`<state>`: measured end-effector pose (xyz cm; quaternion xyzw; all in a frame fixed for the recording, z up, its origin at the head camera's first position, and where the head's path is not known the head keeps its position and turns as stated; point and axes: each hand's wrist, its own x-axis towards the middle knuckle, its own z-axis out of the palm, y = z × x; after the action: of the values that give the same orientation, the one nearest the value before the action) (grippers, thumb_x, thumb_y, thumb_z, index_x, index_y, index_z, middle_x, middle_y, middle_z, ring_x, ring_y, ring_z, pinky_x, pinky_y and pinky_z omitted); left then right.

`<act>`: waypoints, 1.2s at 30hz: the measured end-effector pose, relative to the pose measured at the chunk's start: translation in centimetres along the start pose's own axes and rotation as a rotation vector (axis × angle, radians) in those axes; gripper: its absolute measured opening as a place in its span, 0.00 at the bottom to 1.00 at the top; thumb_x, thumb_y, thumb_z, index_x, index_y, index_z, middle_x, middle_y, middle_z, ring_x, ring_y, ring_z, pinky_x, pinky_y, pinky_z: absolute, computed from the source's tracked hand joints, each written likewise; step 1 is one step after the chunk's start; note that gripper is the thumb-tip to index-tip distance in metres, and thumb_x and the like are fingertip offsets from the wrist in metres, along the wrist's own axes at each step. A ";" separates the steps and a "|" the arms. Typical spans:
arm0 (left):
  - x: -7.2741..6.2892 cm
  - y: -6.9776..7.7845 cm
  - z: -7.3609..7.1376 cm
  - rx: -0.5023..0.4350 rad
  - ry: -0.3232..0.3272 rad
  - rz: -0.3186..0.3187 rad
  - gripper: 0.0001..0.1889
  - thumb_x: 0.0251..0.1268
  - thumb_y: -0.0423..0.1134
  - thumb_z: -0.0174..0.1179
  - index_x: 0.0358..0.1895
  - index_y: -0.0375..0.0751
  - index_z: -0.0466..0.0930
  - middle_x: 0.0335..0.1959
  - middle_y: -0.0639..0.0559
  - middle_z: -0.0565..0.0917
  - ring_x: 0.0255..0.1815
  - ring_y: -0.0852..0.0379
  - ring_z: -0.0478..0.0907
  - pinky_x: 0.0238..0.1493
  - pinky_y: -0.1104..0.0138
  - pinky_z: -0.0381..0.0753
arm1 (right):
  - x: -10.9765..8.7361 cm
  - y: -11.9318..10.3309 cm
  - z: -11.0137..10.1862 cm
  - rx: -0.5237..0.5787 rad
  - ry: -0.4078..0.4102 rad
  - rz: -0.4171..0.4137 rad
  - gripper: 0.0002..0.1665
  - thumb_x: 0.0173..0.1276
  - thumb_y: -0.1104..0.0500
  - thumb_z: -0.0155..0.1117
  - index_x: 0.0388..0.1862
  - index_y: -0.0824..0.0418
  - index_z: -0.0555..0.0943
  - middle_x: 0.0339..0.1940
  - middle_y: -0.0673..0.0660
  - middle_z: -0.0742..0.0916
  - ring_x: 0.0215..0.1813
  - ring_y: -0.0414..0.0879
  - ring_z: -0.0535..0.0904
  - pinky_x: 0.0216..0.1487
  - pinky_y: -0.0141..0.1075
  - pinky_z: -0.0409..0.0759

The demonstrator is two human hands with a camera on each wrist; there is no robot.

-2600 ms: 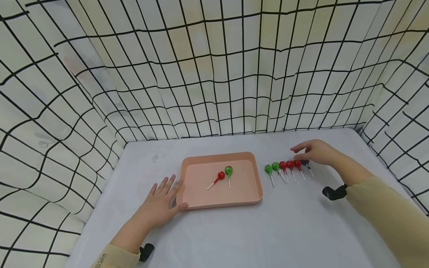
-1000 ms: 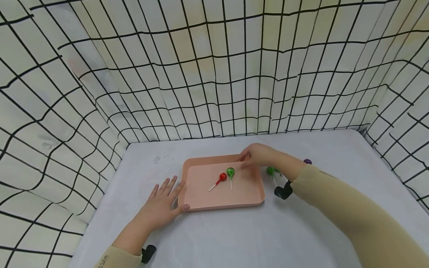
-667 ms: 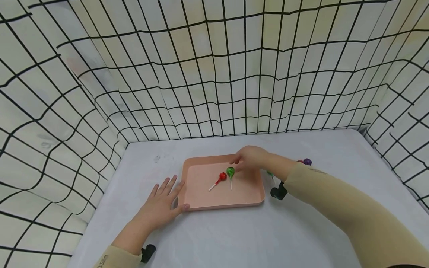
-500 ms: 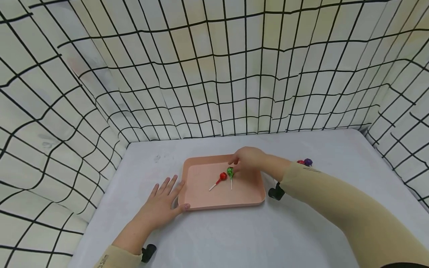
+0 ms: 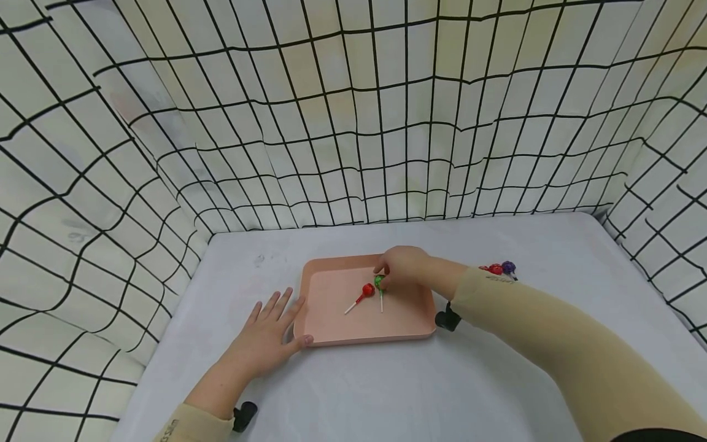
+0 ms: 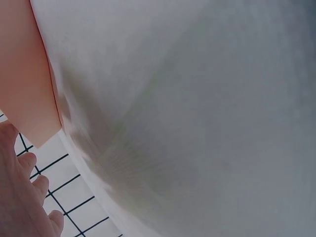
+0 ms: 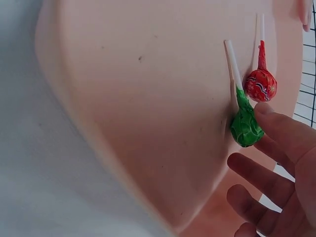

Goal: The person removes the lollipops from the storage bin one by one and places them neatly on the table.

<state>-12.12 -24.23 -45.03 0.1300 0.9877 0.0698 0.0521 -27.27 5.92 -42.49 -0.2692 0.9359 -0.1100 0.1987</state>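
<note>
A pink tray (image 5: pixel 331 328) lies on the table with a red lollipop (image 5: pixel 368 290) and a green lollipop (image 5: pixel 378 282) in it. My right hand (image 5: pixel 405 268) reaches in over the tray's far right part. In the right wrist view, its thumb and index finger close around the head of the green lollipop (image 7: pixel 247 129), the stick pointing away; the other fingers are loosely bent. Beside it lies the red lollipop (image 7: pixel 261 85). My left hand (image 5: pixel 267 337), fingers spread, rests against the tray's left edge. The left wrist view catches the fingers (image 6: pixel 42 185) beside the tray's side.
Right of the tray, red lollipops (image 5: pixel 495 269) and a purple lollipop (image 5: pixel 509 267) lie in a row, partly hidden by the right sleeve (image 5: pixel 530 313). White walls with a black grid (image 5: pixel 386 123) enclose the table's back and sides.
My right hand has come left from the lollipop row to the tray, and its fingers have closed in on the green lollipop. The left hand stays at the tray edge.
</note>
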 end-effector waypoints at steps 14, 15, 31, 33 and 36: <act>-0.1 0.2 -0.2 0.001 -0.001 -0.007 0.46 0.64 0.71 0.52 0.79 0.50 0.55 0.81 0.44 0.50 0.80 0.39 0.44 0.75 0.39 0.42 | -0.1 -0.3 -0.1 0.023 -0.032 0.020 0.17 0.64 0.49 0.72 0.52 0.48 0.87 0.41 0.46 0.85 0.45 0.42 0.77 0.52 0.40 0.79; -0.1 0.2 -0.3 -0.001 -0.001 -0.007 0.46 0.64 0.71 0.52 0.79 0.49 0.55 0.81 0.44 0.50 0.80 0.39 0.44 0.75 0.39 0.42 | -0.1 -0.2 -0.1 0.033 -0.037 0.022 0.17 0.64 0.49 0.72 0.52 0.48 0.87 0.41 0.46 0.85 0.45 0.42 0.78 0.52 0.40 0.79; -0.2 0.2 -0.6 -0.004 0.005 -0.004 0.46 0.64 0.72 0.51 0.79 0.49 0.56 0.81 0.44 0.51 0.80 0.39 0.45 0.75 0.39 0.42 | -0.3 0.3 -0.1 0.077 -0.061 0.003 0.22 0.64 0.51 0.73 0.57 0.48 0.85 0.44 0.46 0.86 0.47 0.41 0.78 0.57 0.39 0.78; -0.2 0.2 -0.6 -0.005 0.004 -0.005 0.47 0.63 0.73 0.50 0.79 0.49 0.56 0.81 0.44 0.50 0.80 0.39 0.45 0.75 0.39 0.42 | -0.2 0.2 0.0 0.049 -0.050 0.013 0.20 0.64 0.50 0.72 0.56 0.47 0.86 0.43 0.45 0.86 0.47 0.40 0.78 0.56 0.39 0.78; -0.2 0.2 -0.5 -0.011 0.003 -0.006 0.47 0.63 0.73 0.49 0.79 0.49 0.55 0.81 0.44 0.50 0.80 0.39 0.44 0.75 0.39 0.42 | -0.3 0.1 0.1 0.015 -0.037 0.019 0.19 0.64 0.49 0.72 0.54 0.47 0.87 0.42 0.44 0.86 0.46 0.40 0.77 0.54 0.39 0.78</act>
<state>-11.95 -24.16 -44.47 0.1266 0.9877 0.0753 0.0517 -27.08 6.16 -42.52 -0.2608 0.9337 -0.1101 0.2192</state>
